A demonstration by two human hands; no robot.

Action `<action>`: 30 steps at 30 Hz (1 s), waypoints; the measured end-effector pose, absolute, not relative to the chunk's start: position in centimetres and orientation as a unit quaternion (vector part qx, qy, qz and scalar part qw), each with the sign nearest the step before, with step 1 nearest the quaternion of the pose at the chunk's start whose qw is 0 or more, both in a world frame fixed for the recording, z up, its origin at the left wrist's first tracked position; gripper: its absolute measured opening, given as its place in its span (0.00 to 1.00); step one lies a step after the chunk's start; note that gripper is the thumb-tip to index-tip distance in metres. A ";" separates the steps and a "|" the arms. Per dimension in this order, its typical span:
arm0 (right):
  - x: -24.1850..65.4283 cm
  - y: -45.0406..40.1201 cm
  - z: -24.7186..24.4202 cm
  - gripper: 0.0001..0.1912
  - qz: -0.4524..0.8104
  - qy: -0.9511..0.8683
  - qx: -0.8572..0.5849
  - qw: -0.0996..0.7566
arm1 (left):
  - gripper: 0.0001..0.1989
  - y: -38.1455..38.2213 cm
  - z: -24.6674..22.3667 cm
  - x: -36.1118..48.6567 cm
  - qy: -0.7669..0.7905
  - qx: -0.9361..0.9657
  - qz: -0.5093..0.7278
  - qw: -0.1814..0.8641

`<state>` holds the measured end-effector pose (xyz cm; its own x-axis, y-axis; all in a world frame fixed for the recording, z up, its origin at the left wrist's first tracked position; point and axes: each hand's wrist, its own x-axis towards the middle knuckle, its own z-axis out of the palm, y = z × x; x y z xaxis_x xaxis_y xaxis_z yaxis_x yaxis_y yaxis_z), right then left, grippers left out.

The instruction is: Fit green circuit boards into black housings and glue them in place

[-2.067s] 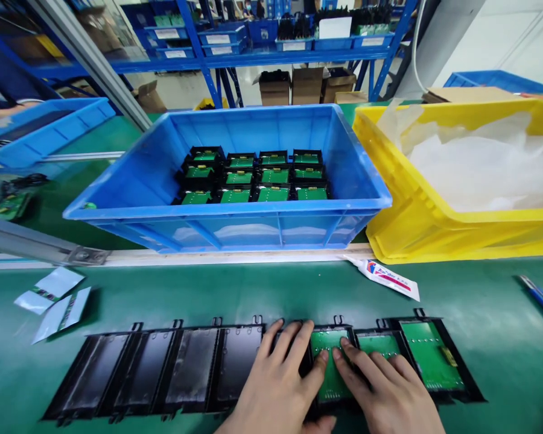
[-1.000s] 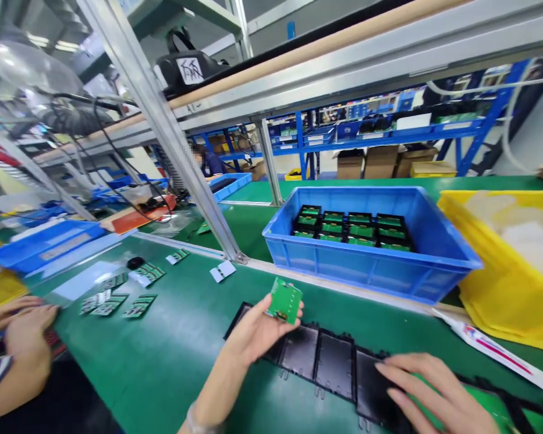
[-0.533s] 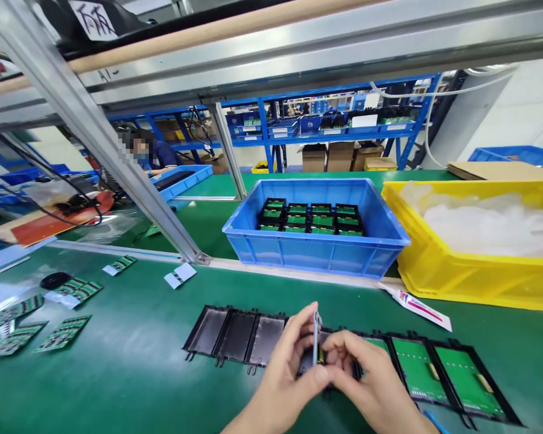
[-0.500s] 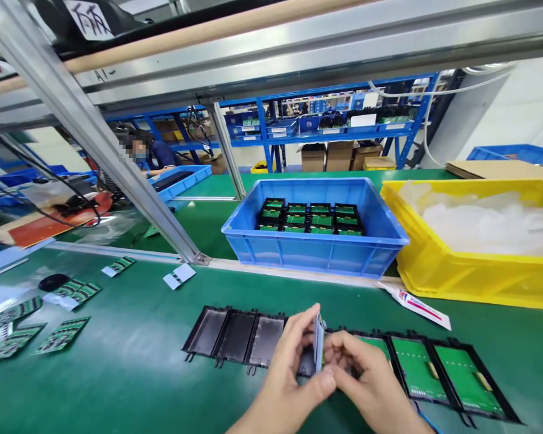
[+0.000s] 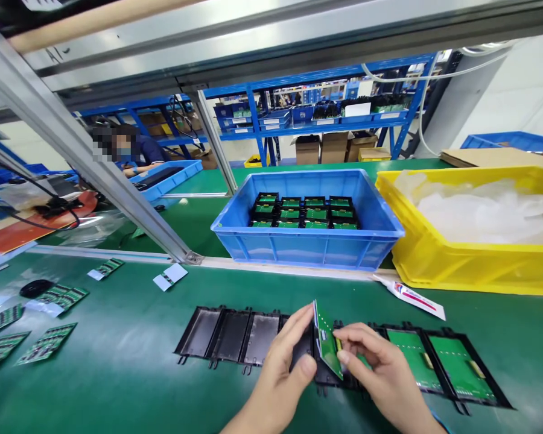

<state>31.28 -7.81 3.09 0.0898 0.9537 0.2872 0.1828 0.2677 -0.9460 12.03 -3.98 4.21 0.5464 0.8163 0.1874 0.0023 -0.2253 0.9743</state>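
Note:
A green circuit board (image 5: 328, 345) stands tilted over the row of black plastic frames (image 5: 233, 334). My right hand (image 5: 375, 358) pinches it by the pale connector on its face. Stretched out on the board's left side, my left hand (image 5: 287, 361) has its thumb apart and its fingertips at the upper edge; whether they press on it I cannot tell. Left of my hands the frame compartments show bare black bottoms. Toward the right end, green boards (image 5: 461, 364) lie inside the compartments. My right hand partly covers the compartments in between.
Behind the frames stands a blue bin (image 5: 308, 241) holding several framed boards, beside a yellow bin (image 5: 479, 259) of white plastic bags. A white tube (image 5: 416, 299) lies before them. Loose boards (image 5: 49, 343) are scattered at left. A metal post (image 5: 131, 199) rises there; a co-worker (image 5: 136, 150) sits beyond.
The board has turned so its green face shows. My left thumb has come away from it, while my right hand has shifted slightly right and grips its connector. The view has shifted slightly.

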 end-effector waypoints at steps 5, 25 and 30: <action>33.0 -8.2 1.9 0.11 0.086 -0.723 -0.500 0.468 | 0.27 -2.3 4.5 12.6 0.352 0.606 0.353 0.620; 35.0 -10.0 -2.6 0.15 0.126 -0.787 -0.539 0.273 | 0.33 -2.1 2.1 11.4 0.449 0.702 0.132 0.538; 35.0 -9.6 -1.9 0.14 0.098 -0.794 -0.533 0.277 | 0.46 -1.8 2.2 11.3 0.437 0.778 0.091 0.443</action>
<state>35.00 -9.56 -1.85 -0.2793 0.8999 0.3350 0.7918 0.4131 -0.4498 11.26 -1.80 2.22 0.6024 0.7596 -0.2452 0.5983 -0.2263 0.7687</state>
